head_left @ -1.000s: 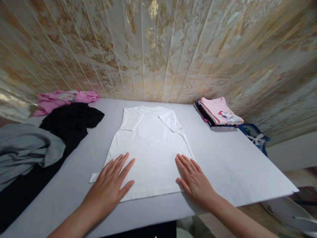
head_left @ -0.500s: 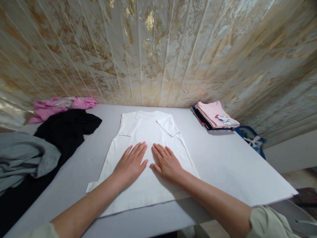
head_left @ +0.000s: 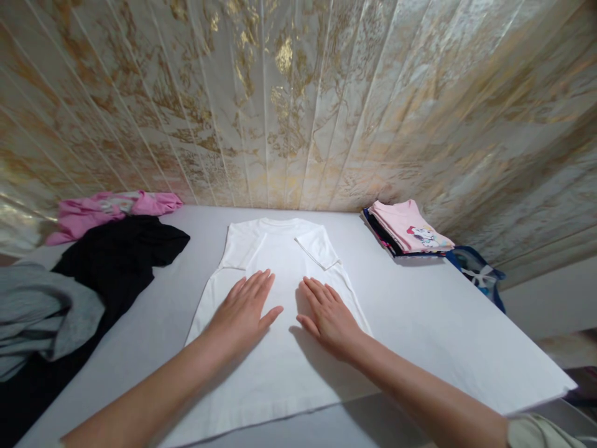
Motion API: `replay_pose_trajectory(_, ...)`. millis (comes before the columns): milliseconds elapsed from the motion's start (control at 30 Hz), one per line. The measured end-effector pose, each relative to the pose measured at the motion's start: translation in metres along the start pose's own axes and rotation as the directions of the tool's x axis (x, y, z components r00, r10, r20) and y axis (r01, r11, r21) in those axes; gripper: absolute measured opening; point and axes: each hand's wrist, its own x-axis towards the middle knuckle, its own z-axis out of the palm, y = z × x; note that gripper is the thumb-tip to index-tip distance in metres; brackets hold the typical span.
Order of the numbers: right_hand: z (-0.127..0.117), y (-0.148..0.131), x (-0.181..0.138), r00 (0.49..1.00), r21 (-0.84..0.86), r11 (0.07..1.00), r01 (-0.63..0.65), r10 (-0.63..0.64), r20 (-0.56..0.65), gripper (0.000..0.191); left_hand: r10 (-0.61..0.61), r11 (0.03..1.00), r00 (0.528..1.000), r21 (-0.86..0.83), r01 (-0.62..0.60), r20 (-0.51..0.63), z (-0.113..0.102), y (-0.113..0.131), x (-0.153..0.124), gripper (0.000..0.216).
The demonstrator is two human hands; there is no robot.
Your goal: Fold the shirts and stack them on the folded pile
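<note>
1. The plain white cotton T-shirt (head_left: 282,261) lies flat in the middle of the pale grey table (head_left: 420,311), with its neck at the far edge and its hem at the near edge.
2. Judging by how it lies, the folding is partly done. The left short sleeve (head_left: 242,246) and the right short sleeve (head_left: 319,246) are both turned in over the body, so the shirt makes one long strip.
3. Left to do, by the look of it: the body lies at full length with no crosswise fold in it yet (a small white tag sticks out at its near left edge).
4. The left hand (head_left: 242,308) rests palm down on the middle of the shirt. Its fingers (head_left: 254,286) are straight, close together and point far. It grips nothing.
5. The right hand (head_left: 329,317) lies just beside it, also flat on the cloth. Its fingers (head_left: 321,292) are stretched out and hold nothing.
6. At the far right stands a neat stack of folded clothes with a pale pink printed top (head_left: 410,227) uppermost. At the left lie a loose black garment (head_left: 121,255), a crumpled grey garment (head_left: 41,317) and a bright pink garment (head_left: 112,208), all unfolded.
</note>
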Motion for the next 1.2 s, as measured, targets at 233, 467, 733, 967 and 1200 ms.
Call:
replay_pose_trajectory(233, 0.012, -0.004, 0.025, 0.999, 0.036, 0.998, 0.047, -0.046, -0.029, 0.071, 0.018, 0.999, 0.999, 0.036, -0.017, -0.028, 0.014, -0.006, 0.018, 0.064)
replay_pose_trajectory(467, 0.013, -0.005, 0.021, 0.999, 0.031, 0.999, 0.036, -0.035, -0.019, 0.069, 0.015, 1.0, 0.997, 0.018, -0.014, -0.077, 0.017, -0.008, 0.011, 0.063)
replay_pose_trajectory(733, 0.012, -0.005, 0.021, 0.999, 0.039, 0.999, 0.038, -0.036, -0.037, 0.063, 0.014, 1.0, 0.997, 0.003, -0.014, -0.076, 0.017, -0.008, 0.013, 0.054)
replay_pose_trajectory(967, 0.012, -0.006, 0.021, 0.999, 0.04, 0.999, 0.031, -0.029, -0.037, 0.063, 0.008, 1.0, 0.996, 0.008, -0.007, -0.092, 0.017, -0.007, 0.013, 0.059)
replay_pose_trajectory(1200, 0.01, -0.008, 0.02, 0.999, 0.045, 0.999, 0.024, -0.022, -0.044, 0.062, -0.005, 1.0, 0.992, 0.01, 0.006, -0.123, 0.019, -0.007, 0.012, 0.061)
